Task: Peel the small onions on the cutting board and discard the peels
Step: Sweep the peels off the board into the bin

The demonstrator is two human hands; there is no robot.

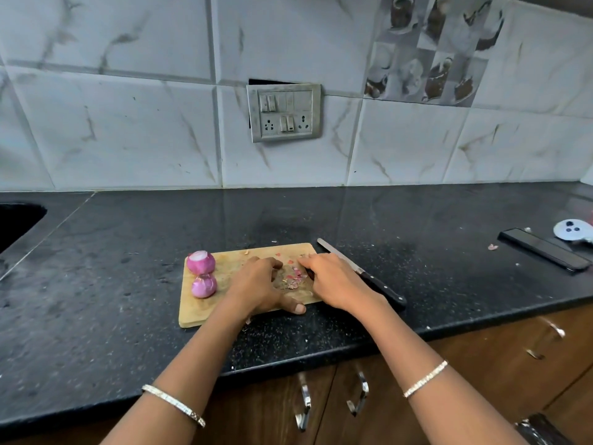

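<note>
Where the wooden cutting board (pixel 199 311) lies on the black countertop (pixel 96 284), the contents are listed by their place around that board.

1. Far onion (pixel 201 262): purple, top cut flat, at the board's left end.
2. Near onion (pixel 204 285): purple, just in front of the far onion at the same end, touching it or almost so.
3. Peel scraps (pixel 295 277): a small heap of pink and brown bits on the board right of centre, between the 2 hands.
4. Left hand (pixel 256 287): on the board's middle, knuckles up. Its fingers are loosely curved toward the scraps, with the thumb stretched along the board's near edge. It grips nothing visible.
5. Right hand (pixel 333 284): at the board's right end. Its fingers are together, slightly bent, and point left at the scraps. It holds nothing visible.
6. Knife (pixel 382 290): black handle, on the countertop just beside the board's right edge, partly hidden behind the right hand.
7. Dark flat slab (pixel 545 253): on the countertop well right of the board.
8. Switch plate (pixel 284 112): on the tiled wall behind the board.
</note>
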